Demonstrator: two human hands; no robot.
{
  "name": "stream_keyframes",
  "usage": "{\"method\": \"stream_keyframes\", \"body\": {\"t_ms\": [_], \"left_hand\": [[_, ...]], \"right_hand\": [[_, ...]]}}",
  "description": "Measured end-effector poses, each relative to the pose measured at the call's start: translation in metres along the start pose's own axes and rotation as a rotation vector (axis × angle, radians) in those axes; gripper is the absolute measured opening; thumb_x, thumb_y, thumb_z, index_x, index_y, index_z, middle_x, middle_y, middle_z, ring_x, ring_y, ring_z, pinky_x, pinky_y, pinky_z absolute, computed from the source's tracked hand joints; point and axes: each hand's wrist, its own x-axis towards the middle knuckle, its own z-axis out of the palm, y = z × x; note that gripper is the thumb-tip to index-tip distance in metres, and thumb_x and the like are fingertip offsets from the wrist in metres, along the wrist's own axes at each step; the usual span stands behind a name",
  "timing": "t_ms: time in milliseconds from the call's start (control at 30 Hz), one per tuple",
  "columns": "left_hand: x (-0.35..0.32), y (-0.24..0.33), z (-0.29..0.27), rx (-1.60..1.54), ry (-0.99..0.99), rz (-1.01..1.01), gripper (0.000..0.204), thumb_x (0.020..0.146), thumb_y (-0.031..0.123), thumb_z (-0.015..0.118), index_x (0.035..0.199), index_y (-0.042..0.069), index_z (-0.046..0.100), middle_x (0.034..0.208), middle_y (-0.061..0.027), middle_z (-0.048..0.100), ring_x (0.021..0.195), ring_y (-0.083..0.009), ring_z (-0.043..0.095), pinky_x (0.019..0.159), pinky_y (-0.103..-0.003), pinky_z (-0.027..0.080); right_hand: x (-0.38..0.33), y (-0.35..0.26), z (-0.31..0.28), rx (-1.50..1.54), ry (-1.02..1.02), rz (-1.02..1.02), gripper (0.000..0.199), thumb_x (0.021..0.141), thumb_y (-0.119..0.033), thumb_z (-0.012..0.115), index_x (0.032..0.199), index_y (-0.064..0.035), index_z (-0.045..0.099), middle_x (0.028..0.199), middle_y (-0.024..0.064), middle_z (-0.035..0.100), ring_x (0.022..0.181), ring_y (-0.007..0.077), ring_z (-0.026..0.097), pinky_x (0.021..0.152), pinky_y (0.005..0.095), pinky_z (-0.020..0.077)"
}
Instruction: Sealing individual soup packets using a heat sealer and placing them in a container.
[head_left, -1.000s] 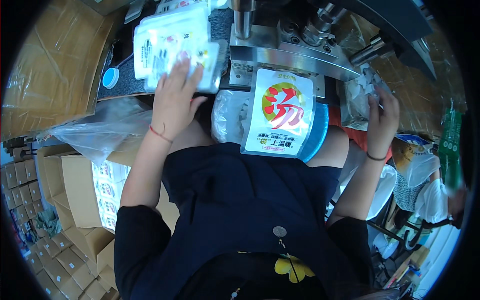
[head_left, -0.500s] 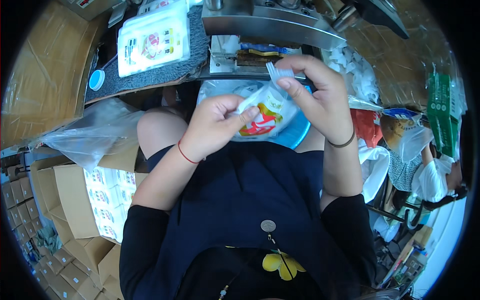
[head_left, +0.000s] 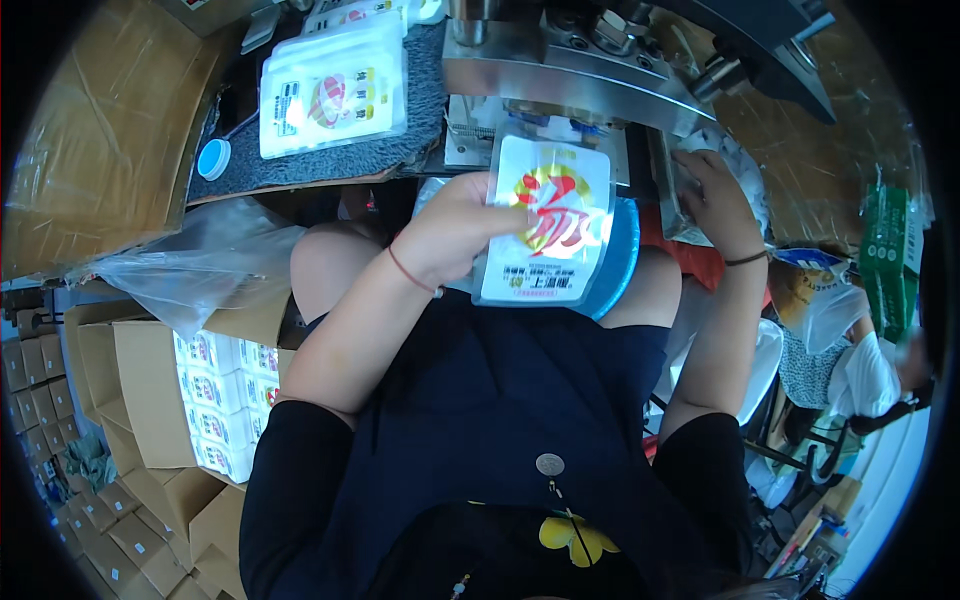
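Note:
My left hand (head_left: 462,228) grips a flat white plastic pouch (head_left: 540,262) by its left side, the thumb across its front. The pouch has a red and yellow picture and dark print, with its face toward me. It hangs above my lap, just below the metal press (head_left: 580,75). My right hand (head_left: 722,205) reaches over a clear-walled bin (head_left: 672,190) of crumpled whitish plastic pieces (head_left: 745,170), right of the press. Its fingers are apart and I see nothing in them, though the fingertips are partly hidden.
A stack of printed pouches (head_left: 330,100) lies on the grey fabric-covered table (head_left: 425,110), near a pale blue cap (head_left: 213,159). Behind the pouch shows a blue basin rim (head_left: 627,250). An opened carton (head_left: 150,400) holds white packs at lower left. Another person (head_left: 865,370) sits at far right.
My right hand has left the pouch's upper edge, where it pinched a ridged clear piece, and moved right to the bin. My left hand has turned the pouch flat and upright.

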Motion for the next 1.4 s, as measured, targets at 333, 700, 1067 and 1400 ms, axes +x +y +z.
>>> {"method": "stream_keyframes", "body": {"t_ms": [333, 700, 1067, 1400], "left_hand": [[-0.006, 0.051, -0.103, 1.321, 0.908, 1.040, 0.060, 0.088, 0.022, 0.072, 0.133, -0.003, 0.041, 0.130, -0.0281, 0.048, 0.120, -0.0351, 0.053, 0.099, -0.048, 0.044], [-0.070, 0.018, -0.064, 0.564, 0.323, 0.463, 0.018, 0.096, 0.011, 0.063, 0.107, -0.001, 0.070, 0.093, -0.0050, 0.071, 0.081, -0.0060, 0.062, 0.070, -0.025, 0.050], [-0.056, -0.026, 0.021, 0.258, 0.009, 0.101, 0.031, 0.099, 0.025, 0.064, 0.107, -0.004, 0.069, 0.096, -0.0046, 0.071, 0.085, -0.0064, 0.062, 0.078, -0.024, 0.052], [-0.019, -0.019, 0.005, -0.002, -0.079, 0.027, 0.032, 0.089, -0.001, 0.064, 0.121, -0.004, 0.061, 0.113, -0.0114, 0.069, 0.098, -0.0155, 0.069, 0.088, -0.032, 0.055]], "right_hand": [[-0.007, 0.009, 0.025, 0.146, 0.250, 0.116, 0.025, 0.089, -0.008, 0.065, 0.111, -0.0023, 0.054, 0.095, 0.0168, 0.061, 0.080, 0.0317, 0.061, 0.073, 0.0370, 0.0492], [-0.009, -0.116, 0.010, 0.315, 0.264, -0.293, 0.015, 0.092, -0.011, 0.063, 0.102, -0.0005, 0.064, 0.096, 0.0144, 0.064, 0.088, 0.0254, 0.063, 0.078, 0.0326, 0.0490], [0.005, -0.143, -0.018, 0.439, 0.029, -0.324, 0.020, 0.099, -0.017, 0.056, 0.100, 0.0003, 0.066, 0.094, 0.0124, 0.066, 0.090, 0.0228, 0.065, 0.076, 0.0335, 0.0491], [-0.003, -0.036, -0.013, -0.104, 0.237, 0.158, 0.033, 0.089, -0.007, 0.062, 0.121, -0.0057, 0.063, 0.110, 0.0192, 0.063, 0.093, 0.0346, 0.065, 0.083, 0.0415, 0.0507]]}}
